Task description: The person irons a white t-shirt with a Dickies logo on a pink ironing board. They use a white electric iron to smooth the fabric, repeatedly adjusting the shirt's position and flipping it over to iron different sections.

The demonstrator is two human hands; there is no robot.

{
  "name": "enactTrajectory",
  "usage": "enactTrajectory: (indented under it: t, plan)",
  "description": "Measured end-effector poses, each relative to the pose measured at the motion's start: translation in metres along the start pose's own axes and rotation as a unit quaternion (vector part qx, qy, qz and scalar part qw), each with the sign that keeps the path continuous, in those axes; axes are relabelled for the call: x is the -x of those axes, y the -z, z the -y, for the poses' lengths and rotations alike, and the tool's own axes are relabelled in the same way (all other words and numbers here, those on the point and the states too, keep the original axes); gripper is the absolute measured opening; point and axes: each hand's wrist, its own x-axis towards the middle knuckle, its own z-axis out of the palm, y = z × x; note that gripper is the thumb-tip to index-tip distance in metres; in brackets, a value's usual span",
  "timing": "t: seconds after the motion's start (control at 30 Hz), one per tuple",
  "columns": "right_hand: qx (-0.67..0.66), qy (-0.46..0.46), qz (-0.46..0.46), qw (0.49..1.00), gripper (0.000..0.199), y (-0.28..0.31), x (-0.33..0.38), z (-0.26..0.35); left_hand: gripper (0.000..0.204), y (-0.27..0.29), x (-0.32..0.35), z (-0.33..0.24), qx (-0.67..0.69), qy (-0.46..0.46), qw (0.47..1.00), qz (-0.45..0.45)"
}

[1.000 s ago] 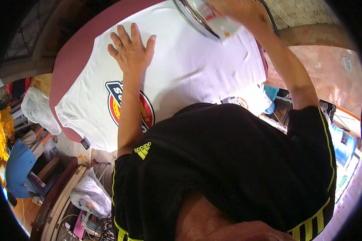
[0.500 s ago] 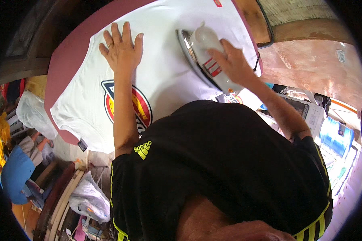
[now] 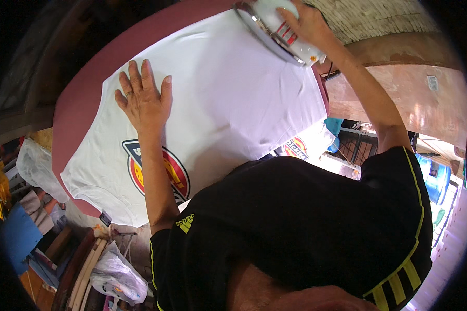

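A white T-shirt (image 3: 213, 88) with a round red, yellow and black print (image 3: 177, 173) is spread on a maroon-covered ironing board (image 3: 80, 98). My left hand (image 3: 144, 98) lies flat on the shirt with its fingers apart, above the print, and my left forearm hides part of that print. At the far right end of the shirt, my right hand (image 3: 308, 23) is closed round the handle of a white clothes iron (image 3: 275, 23). Its metal soleplate edge shows on the left side, and the iron's tip reaches the shirt's far edge. Light wrinkles run across the cloth near the iron.
Plastic bags (image 3: 118, 274) and stacked goods sit at the lower left, where a person in blue (image 3: 21, 233) is partly seen. A brown panel (image 3: 394, 98) stands right of the board. A blue water jug (image 3: 435, 179) is at the far right.
My right hand has pushed the iron away from me, to the far edge of the shirt. My left hand stays flat on the cloth, appearing slightly lower and left as the view has shifted.
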Motion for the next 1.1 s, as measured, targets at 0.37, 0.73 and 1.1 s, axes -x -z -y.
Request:
enactTrajectory:
  t: [0.37,0.73,1.1]
  plan:
    - [-0.227,-0.100,-0.029,0.968,0.057,-0.048,-0.099,-0.089,0.071,-0.010,-0.004,0.005,-0.006,-0.031,0.999,-0.031]
    - [-0.264,0.046,0.097,0.958,0.052,0.006,0.080,0.013,0.070,-0.017,0.001,0.019,-0.026,-0.025,0.998,-0.055]
    - [-0.371,0.163,0.228,0.885,0.049,0.029,0.040,0.125,0.075,0.051,0.187,-0.173,0.043,0.091,0.995,0.026]
